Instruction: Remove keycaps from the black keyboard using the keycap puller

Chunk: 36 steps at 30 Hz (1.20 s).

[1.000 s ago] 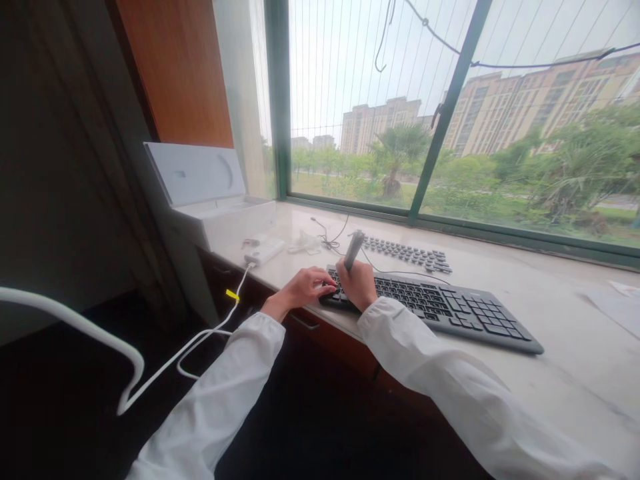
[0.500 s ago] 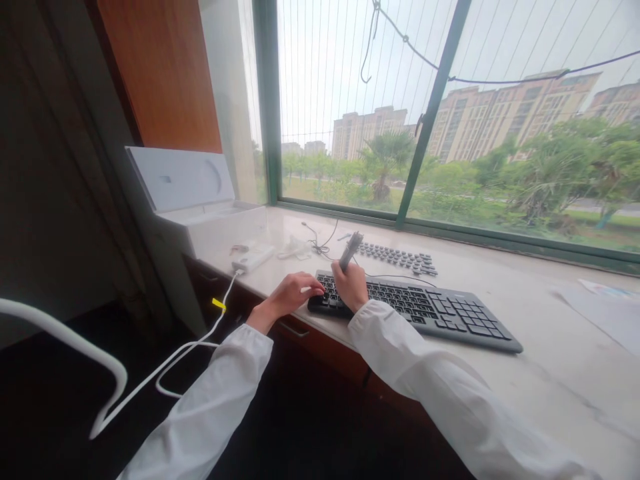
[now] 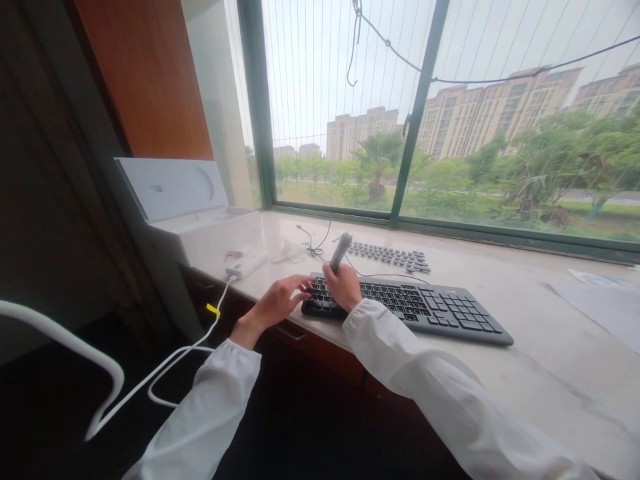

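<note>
A black keyboard lies on the pale counter, many of its keycaps off on the left and middle parts. My right hand is closed around a grey brush, held upright over the keyboard's left part with a frayed-looking end on top. The brush's lower end is hidden behind the hand. At the keyboard's left end, my left hand has its thumb and fingers apart, the fingertips at the keys. Behind the keyboard, several loose keycaps lie in rows.
An open white box stands at the left by the window. Near it are a white power strip with a white cord and a thin black cable. Papers lie at the right. The counter's front edge runs below the hands.
The view has shifted slightly, so the scene sits a little further left. My left hand's thumb and fingers have spread further apart at the keyboard's left end. My right hand still grips the brush.
</note>
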Each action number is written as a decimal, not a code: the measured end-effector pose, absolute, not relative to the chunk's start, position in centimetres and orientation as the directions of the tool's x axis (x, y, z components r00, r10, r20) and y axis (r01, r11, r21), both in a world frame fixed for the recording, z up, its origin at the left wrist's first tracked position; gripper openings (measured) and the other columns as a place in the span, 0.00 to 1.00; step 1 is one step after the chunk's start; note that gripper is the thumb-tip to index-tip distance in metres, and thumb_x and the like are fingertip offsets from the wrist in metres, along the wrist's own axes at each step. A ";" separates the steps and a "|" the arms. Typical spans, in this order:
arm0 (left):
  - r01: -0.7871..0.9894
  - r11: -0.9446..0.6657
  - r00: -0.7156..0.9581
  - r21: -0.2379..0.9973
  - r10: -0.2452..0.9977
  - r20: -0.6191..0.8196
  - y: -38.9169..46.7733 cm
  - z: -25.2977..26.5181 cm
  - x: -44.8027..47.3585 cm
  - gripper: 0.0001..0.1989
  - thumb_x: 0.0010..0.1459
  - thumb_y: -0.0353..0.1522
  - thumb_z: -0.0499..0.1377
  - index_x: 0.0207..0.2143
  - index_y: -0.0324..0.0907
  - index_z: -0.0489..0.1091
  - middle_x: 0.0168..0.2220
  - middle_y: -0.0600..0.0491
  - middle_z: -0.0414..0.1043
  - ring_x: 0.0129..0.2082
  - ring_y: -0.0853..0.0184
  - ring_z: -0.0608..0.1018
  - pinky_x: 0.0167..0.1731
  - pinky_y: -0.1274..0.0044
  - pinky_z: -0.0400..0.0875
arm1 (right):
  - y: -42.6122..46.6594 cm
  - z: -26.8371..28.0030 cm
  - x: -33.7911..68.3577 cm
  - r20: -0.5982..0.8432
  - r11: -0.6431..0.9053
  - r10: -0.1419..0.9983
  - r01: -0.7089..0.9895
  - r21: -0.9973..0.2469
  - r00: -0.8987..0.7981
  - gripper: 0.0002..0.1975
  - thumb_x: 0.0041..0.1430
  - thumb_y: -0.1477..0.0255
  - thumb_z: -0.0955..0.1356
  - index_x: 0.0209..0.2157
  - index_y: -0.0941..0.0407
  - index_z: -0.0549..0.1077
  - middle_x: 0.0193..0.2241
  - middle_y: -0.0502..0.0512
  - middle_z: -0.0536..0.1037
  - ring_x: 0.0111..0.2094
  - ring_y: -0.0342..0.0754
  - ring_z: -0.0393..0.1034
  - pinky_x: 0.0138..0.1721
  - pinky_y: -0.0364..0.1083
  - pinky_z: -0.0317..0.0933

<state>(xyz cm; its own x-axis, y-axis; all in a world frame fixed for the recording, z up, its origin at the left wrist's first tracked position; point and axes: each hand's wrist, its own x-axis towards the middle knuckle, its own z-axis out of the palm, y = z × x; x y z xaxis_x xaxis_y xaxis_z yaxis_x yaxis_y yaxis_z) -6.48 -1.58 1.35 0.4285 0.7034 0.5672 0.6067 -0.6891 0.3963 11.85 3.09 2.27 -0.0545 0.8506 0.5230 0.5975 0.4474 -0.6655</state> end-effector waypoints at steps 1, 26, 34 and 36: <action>0.614 -0.686 0.407 0.391 0.700 0.587 -1.6 1.3 -6.5 0.18 0.61 0.30 0.59 0.54 0.44 0.66 0.43 0.54 0.75 0.40 0.70 0.77 0.46 0.75 0.72 | 3.0 2.4 11.9 0.518 0.451 0.853 0.590 -0.670 -0.065 0.21 0.60 0.63 0.58 0.15 0.56 0.59 0.14 0.48 0.61 0.20 0.42 0.53 0.24 0.43 0.45; 0.592 -0.705 0.431 0.390 0.686 0.586 6.6 5.3 -2.7 0.16 0.59 0.29 0.60 0.50 0.43 0.69 0.39 0.53 0.77 0.38 0.68 0.78 0.42 0.75 0.74 | 5.6 7.4 19.4 0.546 0.308 0.682 0.485 -0.818 0.488 0.21 0.59 0.63 0.58 0.20 0.57 0.73 0.20 0.58 0.75 0.27 0.51 0.70 0.29 0.44 0.53; 0.738 -0.609 0.463 0.291 0.770 0.439 18.1 7.4 0.9 0.13 0.56 0.27 0.60 0.45 0.42 0.73 0.39 0.51 0.79 0.36 0.66 0.78 0.43 0.74 0.71 | 6.5 6.1 21.4 0.628 0.081 0.698 0.834 -0.545 0.343 0.24 0.64 0.63 0.56 0.27 0.58 0.77 0.25 0.62 0.78 0.27 0.51 0.71 0.27 0.45 0.48; 0.752 -0.597 0.467 0.281 0.782 0.413 20.5 7.0 1.3 0.10 0.54 0.27 0.61 0.40 0.41 0.74 0.38 0.51 0.79 0.37 0.65 0.78 0.45 0.74 0.70 | 6.7 5.7 21.3 0.674 0.100 0.692 0.890 -0.444 0.259 0.22 0.64 0.63 0.56 0.30 0.57 0.77 0.23 0.60 0.77 0.25 0.50 0.70 0.27 0.44 0.47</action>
